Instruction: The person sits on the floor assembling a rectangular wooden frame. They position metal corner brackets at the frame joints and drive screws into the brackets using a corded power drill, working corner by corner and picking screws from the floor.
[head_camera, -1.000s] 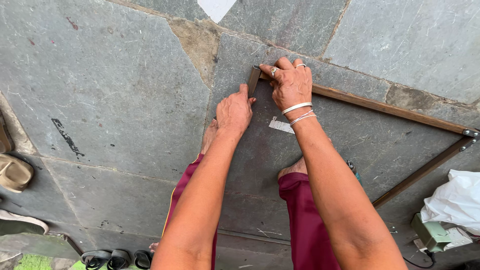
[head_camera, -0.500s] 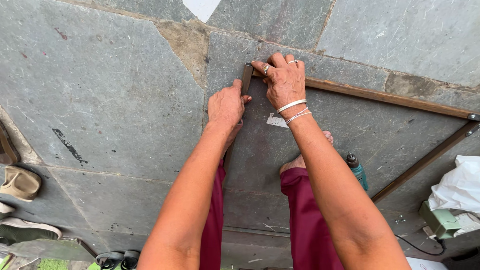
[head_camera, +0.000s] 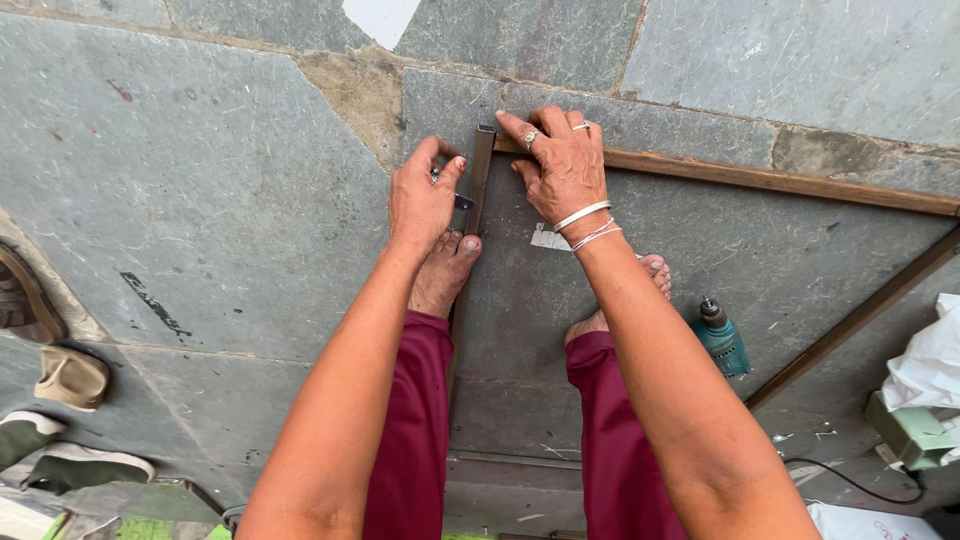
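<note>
Down on the grey stone floor (head_camera: 200, 200), at the corner where two brown metal bars meet, both hands are at work. First the paper and packaging: a white patch (head_camera: 380, 15) sits at the top edge of the view, a four-sided shape cut off by the frame; a small white label (head_camera: 548, 238) lies on the slab just below the right wrist, roughly rectangular; and a crumpled white plastic bag (head_camera: 930, 365) is bunched at the far right, with a pale green boxy thing (head_camera: 910, 432) just beneath it.

Now the hands. The left hand (head_camera: 420, 200) reaches out palm down, fingers curled, thumb and forefinger pinched on a small dark metal piece (head_camera: 463, 201) right beside the upright bar (head_camera: 474, 215) (what that piece is, I cannot tell). The right hand (head_camera: 560, 165) lies flat, fingers spread and pressing on the corner where the long bar (head_camera: 780, 178) runs off to the right; it clamps nothing, just bears down. Rings on two fingers, pale bangles on the wrist.

Both forearms stretch straight forward from the bottom of the view, over maroon trouser legs and two bare feet; the left foot (head_camera: 445, 270) touches the upright bar. A teal power drill (head_camera: 722, 340) lies near the right foot (head_camera: 625, 300). Worn shoes (head_camera: 70, 375) sit at the left edge.
</note>
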